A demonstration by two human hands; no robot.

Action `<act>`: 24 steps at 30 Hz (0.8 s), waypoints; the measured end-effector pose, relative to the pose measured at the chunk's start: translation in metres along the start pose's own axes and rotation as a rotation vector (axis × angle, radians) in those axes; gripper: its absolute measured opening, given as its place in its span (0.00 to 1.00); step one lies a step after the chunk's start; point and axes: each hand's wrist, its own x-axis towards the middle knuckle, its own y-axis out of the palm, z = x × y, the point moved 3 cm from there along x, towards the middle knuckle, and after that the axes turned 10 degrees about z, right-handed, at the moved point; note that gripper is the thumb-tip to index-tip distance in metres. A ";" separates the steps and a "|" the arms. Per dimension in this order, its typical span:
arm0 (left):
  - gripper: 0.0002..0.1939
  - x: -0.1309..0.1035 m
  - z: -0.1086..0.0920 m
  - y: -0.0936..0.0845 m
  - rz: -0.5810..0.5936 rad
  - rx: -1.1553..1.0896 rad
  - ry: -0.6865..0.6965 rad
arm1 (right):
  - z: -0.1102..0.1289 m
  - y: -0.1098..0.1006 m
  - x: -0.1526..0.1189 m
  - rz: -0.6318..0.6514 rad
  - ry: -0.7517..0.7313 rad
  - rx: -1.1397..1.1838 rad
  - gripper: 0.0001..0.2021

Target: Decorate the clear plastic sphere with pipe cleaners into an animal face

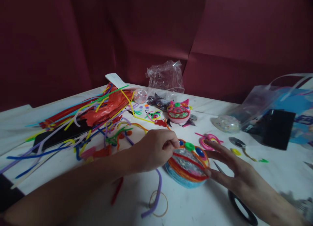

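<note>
Your orange piece (188,164) is on the bench (190,208), just right of lower centre in the frame. Left hand (156,149): fingertips pressed together at its upper-left rim; can't tell what, if anything, they pinch. Right hand (230,169): fingers spread, tips touching the right rim.

Risks, as I judge: tug too hard on the left and a blue button (200,151) or the green button (189,146) could pop off; light right-hand contact could let the piece spin. Scissors (234,206) lie by your right wrist, so a careless pull back could catch them. Purple stem (159,187) could snag your left wrist.

Open front points up, button edge toward upper right, blue base toward lower left. Long axis of the oval outline slopes down to lower right.
</note>
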 end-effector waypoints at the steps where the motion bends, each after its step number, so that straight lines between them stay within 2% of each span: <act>1: 0.10 0.000 0.000 -0.002 0.008 -0.009 -0.018 | 0.000 0.000 0.000 -0.005 -0.002 -0.003 0.30; 4: 0.10 0.000 0.001 -0.005 0.034 -0.017 -0.077 | 0.002 -0.001 0.000 -0.023 -0.005 -0.016 0.30; 7: 0.10 0.000 0.003 -0.004 0.012 -0.015 -0.098 | 0.005 -0.002 0.001 -0.012 0.001 -0.032 0.31; 13: 0.11 0.000 0.006 -0.004 -0.088 0.021 -0.033 | 0.006 -0.001 0.002 -0.022 -0.020 -0.039 0.29; 16: 0.13 -0.001 0.002 -0.004 -0.037 0.046 -0.032 | 0.008 -0.001 0.003 -0.032 -0.026 -0.039 0.29; 19: 0.15 -0.001 -0.008 -0.004 -0.006 0.071 0.063 | 0.012 -0.001 0.004 -0.037 -0.029 -0.057 0.29; 21: 0.22 0.002 -0.011 -0.001 0.035 0.045 0.060 | 0.014 -0.001 0.004 -0.042 -0.024 -0.048 0.30; 24: 0.36 0.008 -0.012 0.009 0.172 -0.010 -0.041 | 0.016 0.000 0.006 -0.033 -0.003 -0.023 0.31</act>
